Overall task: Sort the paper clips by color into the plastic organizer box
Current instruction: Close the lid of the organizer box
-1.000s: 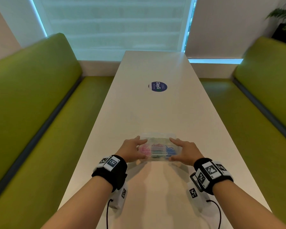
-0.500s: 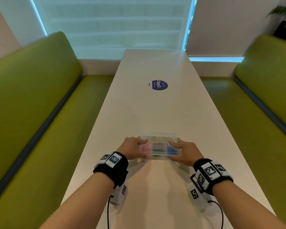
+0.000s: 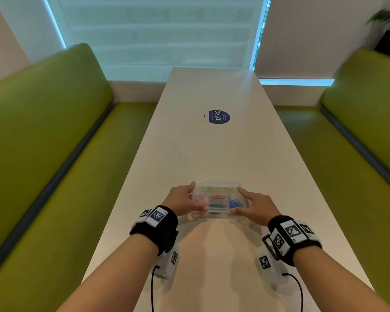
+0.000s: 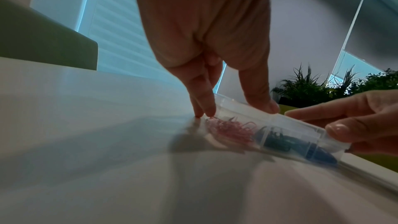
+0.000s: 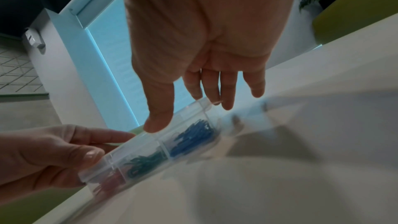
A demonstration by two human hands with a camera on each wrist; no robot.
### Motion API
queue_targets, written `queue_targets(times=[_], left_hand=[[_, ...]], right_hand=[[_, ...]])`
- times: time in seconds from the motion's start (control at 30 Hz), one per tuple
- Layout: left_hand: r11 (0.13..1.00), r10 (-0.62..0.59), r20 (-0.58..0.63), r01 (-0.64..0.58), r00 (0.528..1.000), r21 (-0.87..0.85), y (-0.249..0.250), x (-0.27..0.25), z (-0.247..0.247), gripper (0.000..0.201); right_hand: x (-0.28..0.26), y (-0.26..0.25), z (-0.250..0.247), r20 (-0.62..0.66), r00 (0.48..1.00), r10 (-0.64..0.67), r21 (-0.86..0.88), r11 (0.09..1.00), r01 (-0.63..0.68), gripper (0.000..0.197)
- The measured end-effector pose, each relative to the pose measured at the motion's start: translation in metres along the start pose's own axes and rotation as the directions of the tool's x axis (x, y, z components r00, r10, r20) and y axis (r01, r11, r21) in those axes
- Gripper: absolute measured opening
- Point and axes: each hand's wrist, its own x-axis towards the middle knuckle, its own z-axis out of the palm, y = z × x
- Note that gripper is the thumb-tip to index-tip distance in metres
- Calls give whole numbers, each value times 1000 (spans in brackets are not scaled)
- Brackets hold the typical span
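"ClayG" sticker [image 3: 217, 117] mid-desk. Organizer box [image 3: 218, 188] holds pink, red, green, blue clips; left hand [image 3: 182, 200] and right hand [image 3: 256, 207] grip its ends.

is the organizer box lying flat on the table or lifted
Tipped: in the left wrist view the organizer box has its left end on the table, its right end raised.

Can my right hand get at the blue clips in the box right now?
Probably not yet. The right hand holds the box right by the blue clips, but the clear lid looks closed over them.
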Motion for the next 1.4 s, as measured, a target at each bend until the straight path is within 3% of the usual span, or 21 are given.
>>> queue_targets(times=[0.93, 1.13, 1.4], left_hand=[[999, 25, -42, -24, 999, 43, 1, 17, 6, 82], [998, 30, -40, -27, 999, 65, 3, 15, 6, 72], [982, 101, -93, -84, 991, 172, -1, 1, 7, 70]], right_hand=[[12, 3, -5, 3, 1000, -16, -19, 1000, 16, 79], [13, 1, -6, 15, 1000, 17, -43, 999, -16, 80], [2, -3, -7, -62, 997, 44, -55, 997, -47, 78]])
